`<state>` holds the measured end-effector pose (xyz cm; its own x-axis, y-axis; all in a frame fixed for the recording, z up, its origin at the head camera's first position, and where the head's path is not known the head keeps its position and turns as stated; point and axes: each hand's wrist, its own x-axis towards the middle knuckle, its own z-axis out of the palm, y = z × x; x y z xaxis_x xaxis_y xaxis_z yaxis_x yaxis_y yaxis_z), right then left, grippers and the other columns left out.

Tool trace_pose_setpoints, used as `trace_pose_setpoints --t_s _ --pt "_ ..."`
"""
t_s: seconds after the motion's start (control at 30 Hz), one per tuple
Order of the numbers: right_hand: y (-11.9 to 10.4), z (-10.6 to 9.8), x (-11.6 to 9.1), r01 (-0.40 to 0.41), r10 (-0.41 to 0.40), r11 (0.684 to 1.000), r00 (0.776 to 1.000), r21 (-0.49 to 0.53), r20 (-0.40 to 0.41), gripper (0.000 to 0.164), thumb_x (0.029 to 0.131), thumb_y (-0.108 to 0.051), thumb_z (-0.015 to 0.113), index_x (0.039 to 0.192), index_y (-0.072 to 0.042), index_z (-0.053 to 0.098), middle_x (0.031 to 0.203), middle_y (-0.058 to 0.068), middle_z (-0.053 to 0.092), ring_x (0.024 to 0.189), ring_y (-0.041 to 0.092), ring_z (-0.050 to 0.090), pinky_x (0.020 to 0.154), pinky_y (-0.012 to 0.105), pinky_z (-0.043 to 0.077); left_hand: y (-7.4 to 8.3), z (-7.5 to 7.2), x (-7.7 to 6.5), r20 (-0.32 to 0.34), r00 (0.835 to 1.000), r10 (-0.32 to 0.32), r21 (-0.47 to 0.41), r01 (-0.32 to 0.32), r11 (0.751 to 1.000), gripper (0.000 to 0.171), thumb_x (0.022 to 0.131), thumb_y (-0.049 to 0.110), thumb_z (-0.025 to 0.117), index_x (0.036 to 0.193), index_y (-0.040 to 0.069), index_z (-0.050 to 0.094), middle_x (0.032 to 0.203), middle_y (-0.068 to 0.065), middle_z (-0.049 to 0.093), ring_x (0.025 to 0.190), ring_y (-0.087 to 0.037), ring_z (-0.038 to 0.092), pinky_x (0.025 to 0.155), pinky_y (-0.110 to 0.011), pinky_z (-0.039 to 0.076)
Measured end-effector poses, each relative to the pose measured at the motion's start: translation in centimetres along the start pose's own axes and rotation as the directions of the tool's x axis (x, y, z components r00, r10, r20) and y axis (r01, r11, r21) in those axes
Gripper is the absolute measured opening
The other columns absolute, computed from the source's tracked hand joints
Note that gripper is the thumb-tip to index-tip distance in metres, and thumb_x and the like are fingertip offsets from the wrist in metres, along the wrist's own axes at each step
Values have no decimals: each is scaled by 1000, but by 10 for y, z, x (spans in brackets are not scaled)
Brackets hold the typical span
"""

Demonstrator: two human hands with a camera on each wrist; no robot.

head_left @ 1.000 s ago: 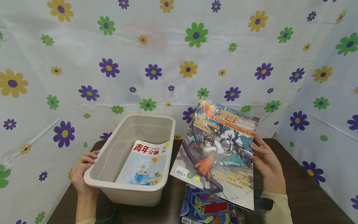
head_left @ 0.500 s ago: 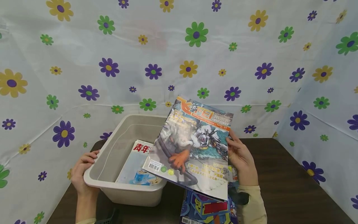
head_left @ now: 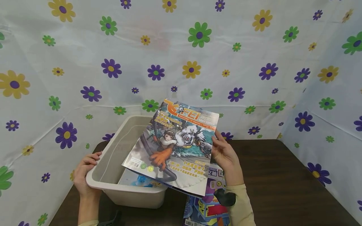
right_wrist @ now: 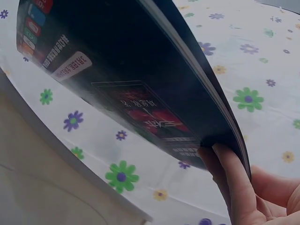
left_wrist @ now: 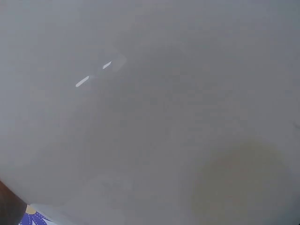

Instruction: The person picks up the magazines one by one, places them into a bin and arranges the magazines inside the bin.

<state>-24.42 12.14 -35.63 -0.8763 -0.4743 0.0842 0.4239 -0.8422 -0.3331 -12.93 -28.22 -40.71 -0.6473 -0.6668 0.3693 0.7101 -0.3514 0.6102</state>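
Two hands are busy: the left hand [head_left: 86, 174] grips the left rim of a beige bin [head_left: 135, 197], where a pale magazine [head_left: 140, 180] lies. The FEI magazine [head_left: 173, 147] tilts above the bin's right side, with other magazines [head_left: 207, 207] below on the table [head_left: 280, 188]; the right hand [head_left: 227, 157] pinches its right edge.

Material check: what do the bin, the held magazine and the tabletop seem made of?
Bin: likely plastic, low sheen; smooth, rounded, moulded rim.
Held magazine: paper, glossy cover; pale sheen and layered page edges show.
Tabletop: wood or laminate, fairly matte; faint streaky grain.
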Motion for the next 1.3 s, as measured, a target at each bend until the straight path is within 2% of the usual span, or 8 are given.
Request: trace_pose_setpoints --t_s 0.2,0.23,0.3,0.53,0.8,1.03,1.17,1.3 --pt "15 4 7 -10 10 1000 1000 -18 3 73 108 9 30 167 -20 -1 126 22 60 106 34 70 78 39 62 1 0 -1 84 996 -15 -190 30 981 38 87 -10 29 66 -10 60 80 -16 68 94 -29 70 95 -33 51" --pt "18 5 8 -8 8 999 1000 -37 -8 72 108 8 29 167 -20 -1 126 20 59 102 30 70 74 34 62 2 0 -1 95 995 -16 -217 37 976 38 87 -10 28 66 -11 59 81 -16 68 94 -29 70 95 -32 51" --pt "23 6 11 -18 17 998 1000 -54 -12 71 109 7 28 167 -20 -2 125 18 60 102 29 70 71 34 61 2 -1 0 103 995 -13 -225 36 974 39 88 -10 27 66 -11 59 81 -16 68 95 -29 70 95 -32 51" --pt "37 8 22 -50 43 990 998 -133 -53 69 109 5 27 168 -18 0 120 17 65 101 30 72 70 35 62 2 -1 -1 84 996 -19 -198 35 980 37 87 -10 29 66 -11 59 82 -16 68 95 -29 68 96 -32 49" --pt "53 15 30 -59 51 987 997 -152 -54 66 109 6 26 167 -16 5 122 17 65 99 29 73 69 35 62 1 0 -1 87 996 -2 -189 18 982 34 87 -9 32 66 -11 60 82 -16 68 96 -29 68 98 -33 47" --pt "64 19 38 -68 65 984 998 -162 -27 65 108 8 29 167 -13 12 122 19 65 97 31 74 67 33 62 1 2 -1 20 1000 6 -56 -5 998 36 87 -5 32 65 -5 61 80 -11 67 96 -28 67 98 -36 47" --pt "69 21 41 -53 45 981 998 -185 -45 63 108 7 30 166 -11 15 118 18 68 92 29 75 64 33 62 1 2 -3 25 1000 -1 -88 3 996 34 87 -5 33 66 -7 59 80 -13 66 97 -29 65 99 -36 46" --pt "73 23 46 -24 11 978 998 -208 -66 61 108 7 29 166 -9 16 114 16 70 90 26 76 65 33 62 1 3 -3 21 1000 12 -32 -12 999 38 86 -6 27 66 -4 59 80 -10 66 97 -27 66 98 -35 48"
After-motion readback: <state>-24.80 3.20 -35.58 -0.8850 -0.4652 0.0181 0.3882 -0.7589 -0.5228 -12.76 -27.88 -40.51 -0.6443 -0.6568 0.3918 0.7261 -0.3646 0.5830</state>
